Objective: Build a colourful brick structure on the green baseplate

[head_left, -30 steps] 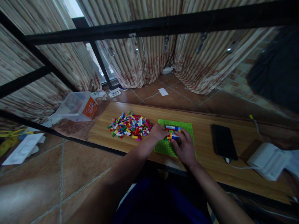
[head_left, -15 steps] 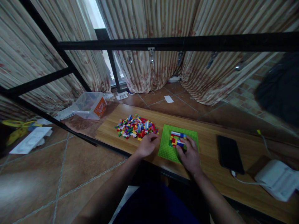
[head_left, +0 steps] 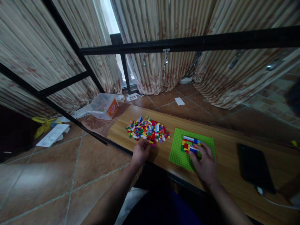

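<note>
On baseplate (head_left: 177, 150), brickwork (head_left: 191, 148) runs sideways; right hand (head_left: 206, 163) half-clasps it; left hand (head_left: 140, 152): hold unclear.

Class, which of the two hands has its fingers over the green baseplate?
The right hand, its fingers at the assembled bricks; the left hand is instead beside the loose brick pile.

Bricks (head_left: 145, 128) and studded baseplate (head_left: 176, 150) look plastic, the tabletop (head_left: 226, 168) smooth wood.

Striped curtains (head_left: 159, 22) before me, 12 o'clock; bright window (head_left: 109, 18), 11 o'clock; brown tiled floor (head_left: 53, 187), 8 o'clock; wooden table (head_left: 225, 156), 4 o'clock.
</note>
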The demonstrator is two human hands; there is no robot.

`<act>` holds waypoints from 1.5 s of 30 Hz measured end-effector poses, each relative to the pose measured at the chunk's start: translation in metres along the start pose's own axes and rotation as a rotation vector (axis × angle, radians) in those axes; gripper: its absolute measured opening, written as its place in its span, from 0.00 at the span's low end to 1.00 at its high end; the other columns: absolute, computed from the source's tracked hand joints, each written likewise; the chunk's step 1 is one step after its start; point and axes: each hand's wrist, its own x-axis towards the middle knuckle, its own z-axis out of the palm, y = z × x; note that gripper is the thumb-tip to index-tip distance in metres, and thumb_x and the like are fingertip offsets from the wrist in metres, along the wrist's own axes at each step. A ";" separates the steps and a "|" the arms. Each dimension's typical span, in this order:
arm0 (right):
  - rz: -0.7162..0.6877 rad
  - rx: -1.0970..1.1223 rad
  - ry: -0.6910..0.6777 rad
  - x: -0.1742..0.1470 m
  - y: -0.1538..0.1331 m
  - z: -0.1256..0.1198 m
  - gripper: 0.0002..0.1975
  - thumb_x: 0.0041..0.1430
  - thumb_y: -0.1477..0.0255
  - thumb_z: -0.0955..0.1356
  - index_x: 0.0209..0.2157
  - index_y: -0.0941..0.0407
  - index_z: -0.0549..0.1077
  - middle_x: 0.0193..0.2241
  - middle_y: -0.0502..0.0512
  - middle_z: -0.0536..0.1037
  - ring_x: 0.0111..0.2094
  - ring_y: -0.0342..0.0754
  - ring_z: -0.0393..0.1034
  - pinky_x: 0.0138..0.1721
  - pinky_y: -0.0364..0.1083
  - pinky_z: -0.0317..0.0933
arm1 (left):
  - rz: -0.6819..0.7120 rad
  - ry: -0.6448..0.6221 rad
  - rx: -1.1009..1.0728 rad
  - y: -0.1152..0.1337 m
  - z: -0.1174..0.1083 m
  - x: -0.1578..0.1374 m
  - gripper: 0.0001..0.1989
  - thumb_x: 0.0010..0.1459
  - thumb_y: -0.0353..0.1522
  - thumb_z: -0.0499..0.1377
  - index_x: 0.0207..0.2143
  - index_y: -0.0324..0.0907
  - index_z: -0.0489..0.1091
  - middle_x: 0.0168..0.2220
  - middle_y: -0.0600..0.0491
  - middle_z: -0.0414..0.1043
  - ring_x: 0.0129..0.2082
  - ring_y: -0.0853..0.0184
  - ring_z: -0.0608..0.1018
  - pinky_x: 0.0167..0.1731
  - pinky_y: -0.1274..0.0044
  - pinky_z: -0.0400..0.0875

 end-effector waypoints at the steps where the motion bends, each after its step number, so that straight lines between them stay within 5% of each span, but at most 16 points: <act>1: -0.003 -0.001 0.001 0.000 0.001 0.000 0.24 0.61 0.54 0.63 0.50 0.55 0.71 0.57 0.64 0.65 0.58 0.58 0.62 0.58 0.58 0.59 | 0.002 0.001 0.006 0.000 0.002 0.001 0.07 0.54 0.28 0.58 0.36 0.41 0.71 0.29 0.56 0.73 0.31 0.69 0.76 0.34 0.78 0.69; 8: -0.015 0.001 0.006 0.000 0.003 0.002 0.23 0.61 0.54 0.63 0.50 0.55 0.71 0.57 0.63 0.65 0.58 0.58 0.62 0.58 0.59 0.59 | 0.077 0.075 0.177 0.006 0.012 0.017 0.12 0.57 0.33 0.60 0.44 0.42 0.71 0.40 0.50 0.74 0.39 0.65 0.77 0.40 0.74 0.71; 13: -0.014 -0.007 0.000 0.000 0.002 0.001 0.24 0.61 0.53 0.63 0.49 0.55 0.71 0.57 0.63 0.65 0.58 0.58 0.61 0.58 0.59 0.59 | 0.091 0.012 0.373 0.019 0.019 0.029 0.17 0.58 0.35 0.58 0.50 0.44 0.68 0.52 0.47 0.70 0.44 0.60 0.77 0.43 0.73 0.71; 18: -0.010 0.010 0.005 0.000 0.003 0.002 0.24 0.61 0.53 0.63 0.50 0.54 0.71 0.57 0.63 0.65 0.57 0.58 0.62 0.57 0.59 0.59 | 0.052 -0.025 0.494 0.030 0.023 0.032 0.15 0.61 0.33 0.54 0.50 0.43 0.68 0.49 0.45 0.73 0.44 0.58 0.78 0.42 0.72 0.70; 31: 0.004 0.037 0.002 0.001 -0.002 -0.003 0.22 0.61 0.55 0.64 0.49 0.54 0.72 0.56 0.62 0.66 0.57 0.58 0.63 0.57 0.59 0.60 | 0.052 0.053 0.208 0.030 0.019 0.028 0.14 0.60 0.28 0.52 0.46 0.41 0.73 0.45 0.47 0.75 0.47 0.62 0.76 0.50 0.72 0.69; 36: 0.000 0.016 0.103 0.012 -0.045 -0.018 0.18 0.60 0.58 0.65 0.47 0.54 0.73 0.53 0.63 0.71 0.56 0.61 0.64 0.58 0.63 0.55 | 0.092 0.080 0.095 0.037 0.021 0.009 0.12 0.61 0.30 0.54 0.43 0.40 0.73 0.42 0.46 0.74 0.41 0.63 0.77 0.44 0.73 0.71; 40: 0.198 0.443 -0.098 0.026 -0.104 -0.009 0.21 0.60 0.56 0.65 0.50 0.54 0.71 0.41 0.59 0.78 0.38 0.52 0.74 0.41 0.52 0.69 | 0.170 0.073 0.057 0.041 0.026 -0.008 0.09 0.60 0.29 0.54 0.39 0.40 0.73 0.38 0.48 0.73 0.39 0.64 0.76 0.42 0.74 0.70; 45: 0.408 0.744 -0.197 0.030 -0.141 0.029 0.21 0.57 0.55 0.68 0.45 0.55 0.74 0.36 0.56 0.81 0.35 0.50 0.75 0.38 0.49 0.70 | 0.147 0.026 0.002 0.045 0.028 -0.023 0.08 0.62 0.30 0.52 0.40 0.43 0.71 0.38 0.49 0.74 0.39 0.65 0.76 0.41 0.76 0.69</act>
